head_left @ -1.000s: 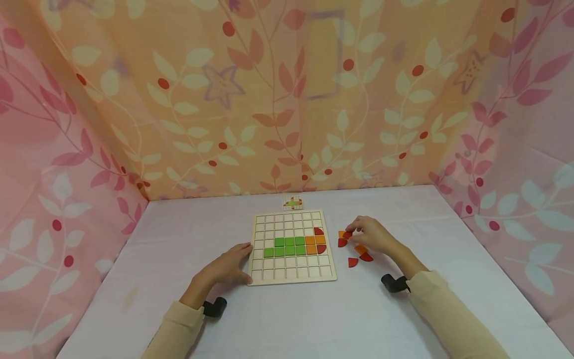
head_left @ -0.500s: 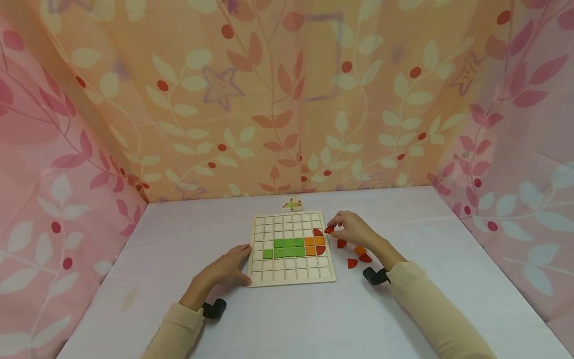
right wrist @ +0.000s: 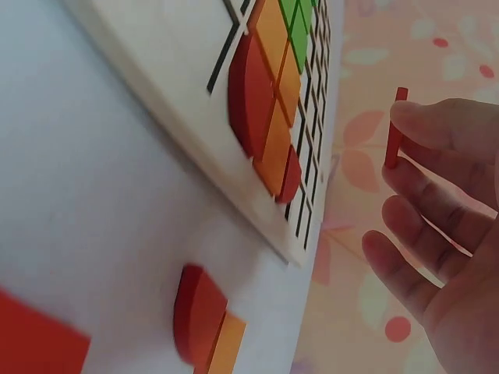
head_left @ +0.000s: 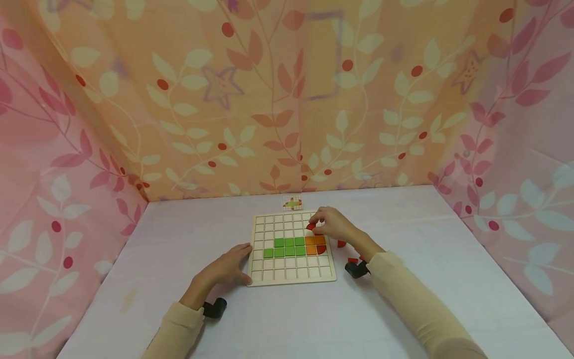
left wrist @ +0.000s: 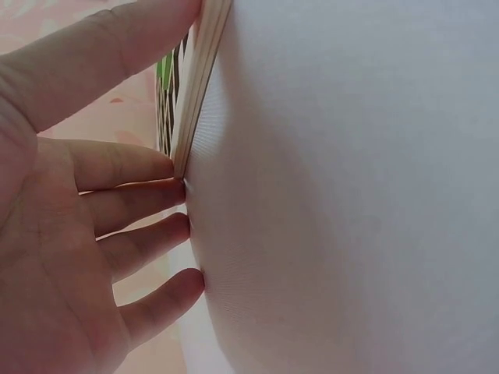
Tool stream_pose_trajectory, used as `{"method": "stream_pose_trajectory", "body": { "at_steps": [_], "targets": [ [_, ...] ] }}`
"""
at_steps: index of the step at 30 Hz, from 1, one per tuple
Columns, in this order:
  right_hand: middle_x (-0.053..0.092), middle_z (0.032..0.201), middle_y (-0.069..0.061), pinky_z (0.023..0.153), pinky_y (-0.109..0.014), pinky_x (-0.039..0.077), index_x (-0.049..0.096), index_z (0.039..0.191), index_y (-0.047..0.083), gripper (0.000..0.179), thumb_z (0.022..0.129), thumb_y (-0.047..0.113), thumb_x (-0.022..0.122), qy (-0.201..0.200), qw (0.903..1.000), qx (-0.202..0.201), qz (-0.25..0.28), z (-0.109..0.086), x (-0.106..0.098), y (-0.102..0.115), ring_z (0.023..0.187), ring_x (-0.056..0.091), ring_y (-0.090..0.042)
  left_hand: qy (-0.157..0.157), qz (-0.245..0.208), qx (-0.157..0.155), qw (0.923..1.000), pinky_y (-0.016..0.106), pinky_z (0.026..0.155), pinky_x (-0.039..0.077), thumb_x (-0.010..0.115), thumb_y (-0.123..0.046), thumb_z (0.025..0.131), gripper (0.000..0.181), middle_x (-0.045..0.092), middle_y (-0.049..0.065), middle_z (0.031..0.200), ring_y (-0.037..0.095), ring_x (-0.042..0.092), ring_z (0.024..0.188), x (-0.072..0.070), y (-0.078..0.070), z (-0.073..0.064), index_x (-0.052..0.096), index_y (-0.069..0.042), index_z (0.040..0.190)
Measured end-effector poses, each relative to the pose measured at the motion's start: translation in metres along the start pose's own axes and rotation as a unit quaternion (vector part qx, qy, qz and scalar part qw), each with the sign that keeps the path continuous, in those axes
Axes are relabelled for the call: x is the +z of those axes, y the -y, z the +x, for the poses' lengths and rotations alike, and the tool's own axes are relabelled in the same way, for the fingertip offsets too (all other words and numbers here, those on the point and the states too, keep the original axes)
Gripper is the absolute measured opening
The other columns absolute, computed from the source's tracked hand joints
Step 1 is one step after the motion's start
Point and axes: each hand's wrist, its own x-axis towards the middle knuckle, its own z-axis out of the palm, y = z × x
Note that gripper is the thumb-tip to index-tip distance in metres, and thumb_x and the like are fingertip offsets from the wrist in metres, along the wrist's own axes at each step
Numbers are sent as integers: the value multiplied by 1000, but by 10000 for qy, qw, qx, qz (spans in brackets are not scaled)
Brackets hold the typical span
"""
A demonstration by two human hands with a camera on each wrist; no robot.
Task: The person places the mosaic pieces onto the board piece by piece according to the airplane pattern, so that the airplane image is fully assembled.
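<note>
A pale wooden grid board (head_left: pixel 269 276) lies on the table. In it are several green square tiles (head_left: pixel 289 251), orange squares (head_left: pixel 311 246) and red quarter-circle tiles (right wrist: pixel 251 97). My right hand (head_left: pixel 338 224) pinches another red quarter-circle tile (head_left: pixel 311 226) between thumb and fingers, over the board's upper right part. The hand hides one of the red tiles in the board in the head view. At the board's left edge, my left hand (head_left: pixel 226 267) rests with fingers extended. Its thumb and fingertips touch the edge in the left wrist view.
Behind the board lies a small picture card (head_left: pixel 292 202). Loose pieces lie right of the board, among them a red one (right wrist: pixel 201 308) beside an orange one (right wrist: pixel 226 343); my right arm partly covers them in the head view. Patterned cloth walls (head_left: pixel 287 99) enclose the table.
My right hand has picked up a red quarter-circle tile from the loose pieces and carried it left over the board. My left hand stays at the board's edge.
</note>
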Motion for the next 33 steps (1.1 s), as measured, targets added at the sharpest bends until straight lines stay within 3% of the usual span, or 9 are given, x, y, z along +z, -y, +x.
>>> {"method": "stream_pose_trajectory", "body": {
  "at_steps": [11,29,33],
  "targets": [
    [67,95,-3,81,-32,50,76,104,7,21,85,14,73,262,9993,-281,-27,20,23,15,88,57,-19,0,-125,37,9999,51,118,27,87,-19,70,95,34,17,156,37,29,146,1,-1,0,38,1,148],
    [69,94,-3,78,-28,51,77,99,9,17,85,17,73,547,9928,-938,-508,52,61,55,88,60,-16,76,-45,48,9999,51,118,27,86,-22,72,93,34,16,157,35,28,147,-2,0,1,37,0,148],
    [70,96,-3,80,-27,52,77,101,8,20,84,19,75,645,9915,-934,-640,57,68,60,89,62,-15,67,-90,65,9999,52,118,28,87,-21,71,93,35,16,156,36,29,147,-3,-1,0,38,1,147]
  ]
}}
